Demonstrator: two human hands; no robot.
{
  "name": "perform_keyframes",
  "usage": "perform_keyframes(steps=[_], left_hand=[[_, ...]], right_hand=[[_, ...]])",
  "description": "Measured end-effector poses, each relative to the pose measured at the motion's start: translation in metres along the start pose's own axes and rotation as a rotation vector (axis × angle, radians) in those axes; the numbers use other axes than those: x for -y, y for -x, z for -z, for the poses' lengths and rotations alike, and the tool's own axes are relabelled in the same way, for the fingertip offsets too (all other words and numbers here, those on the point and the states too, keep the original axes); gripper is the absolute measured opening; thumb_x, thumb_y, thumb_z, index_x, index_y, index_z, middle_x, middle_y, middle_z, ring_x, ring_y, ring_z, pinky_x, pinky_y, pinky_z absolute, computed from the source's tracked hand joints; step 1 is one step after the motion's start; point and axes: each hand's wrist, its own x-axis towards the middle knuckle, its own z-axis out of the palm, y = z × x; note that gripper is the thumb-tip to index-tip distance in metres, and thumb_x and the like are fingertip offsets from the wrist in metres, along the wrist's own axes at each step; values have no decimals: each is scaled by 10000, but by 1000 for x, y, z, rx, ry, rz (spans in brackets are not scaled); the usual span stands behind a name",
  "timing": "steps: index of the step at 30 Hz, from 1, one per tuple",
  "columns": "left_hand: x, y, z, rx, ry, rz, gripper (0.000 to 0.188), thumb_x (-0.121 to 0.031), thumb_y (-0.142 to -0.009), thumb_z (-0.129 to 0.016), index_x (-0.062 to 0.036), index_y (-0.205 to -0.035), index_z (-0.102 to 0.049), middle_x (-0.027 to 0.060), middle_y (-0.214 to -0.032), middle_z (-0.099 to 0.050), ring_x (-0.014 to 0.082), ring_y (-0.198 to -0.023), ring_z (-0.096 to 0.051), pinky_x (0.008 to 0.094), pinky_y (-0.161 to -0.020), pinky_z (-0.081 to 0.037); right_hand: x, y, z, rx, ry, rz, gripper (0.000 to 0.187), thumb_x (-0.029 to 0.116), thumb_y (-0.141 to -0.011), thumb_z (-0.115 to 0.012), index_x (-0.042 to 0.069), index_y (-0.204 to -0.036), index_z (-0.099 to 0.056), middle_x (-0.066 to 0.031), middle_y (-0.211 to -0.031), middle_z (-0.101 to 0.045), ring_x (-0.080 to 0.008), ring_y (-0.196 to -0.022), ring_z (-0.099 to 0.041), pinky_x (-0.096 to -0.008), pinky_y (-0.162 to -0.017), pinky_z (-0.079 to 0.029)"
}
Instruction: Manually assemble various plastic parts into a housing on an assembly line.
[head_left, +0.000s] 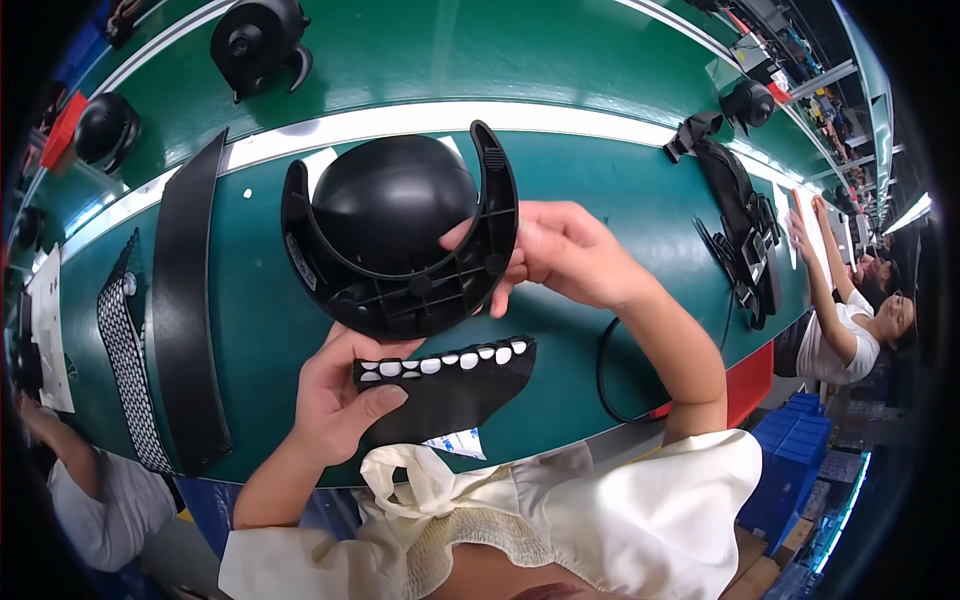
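Observation:
My right hand [572,252] is closed on the right arm of a black plastic housing, whose ribbed, crescent-shaped bracket [420,295] curves around a glossy round dome [395,200]. Below it, my left hand [335,395] pinches a black foam pad [455,395] between thumb and fingers. White oval patches run in a row along the pad's upper edge. The left fingertips reach up to the bracket's lower rim; whether they bear any of its weight I cannot tell. A scrap of printed white paper [460,443] shows under the pad.
Left on the green bench lie a long black strip [188,310] and a sheet of white patches [130,350]. Black straps with buckles [735,210] and a cable [603,375] lie right. Another black housing [255,45] sits beyond the white rail. Co-workers [850,320] stand at both sides.

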Motion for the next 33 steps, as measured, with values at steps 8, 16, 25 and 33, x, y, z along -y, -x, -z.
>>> perform_keyframes(steps=[8,16,25,33], left_hand=[[-5,5,-5,-4,-18,19,268,-134,-727,-643,1,-776,-417,203,-936,-559,310,-1027,-490,402,-917,-340],[-19,-1,-9,245,176,-127,168,12,-774,-529,-2,-707,-375,284,-1240,-294,391,-1179,-293,451,-970,-287],[-27,0,-10,281,175,-117,130,120,-744,-468,9,-776,-408,236,-1261,-293,338,-1178,-326,433,-984,-284],[-17,12,-3,57,134,41,86,-14,-830,-474,6,-909,-447,90,-975,-547,86,-894,-483,234,-795,-389]], right_hand=[[-3,-1,-16,-122,227,176,201,111,-776,-576,-9,-933,-540,-39,-840,-569,-69,-721,-528,-197,-640,-438],[46,-19,12,-495,603,514,195,123,-854,-465,-50,-861,-555,-67,-750,-604,-100,-706,-551,-219,-677,-435],[18,-109,174,-749,2489,572,22,101,-666,-500,82,-660,-509,-27,-617,-530,-153,-577,-543,-255,-529,-406],[-29,-135,182,-875,2432,216,306,293,-813,-453,13,-739,-552,-72,-657,-548,-191,-648,-555,-286,-571,-445]])
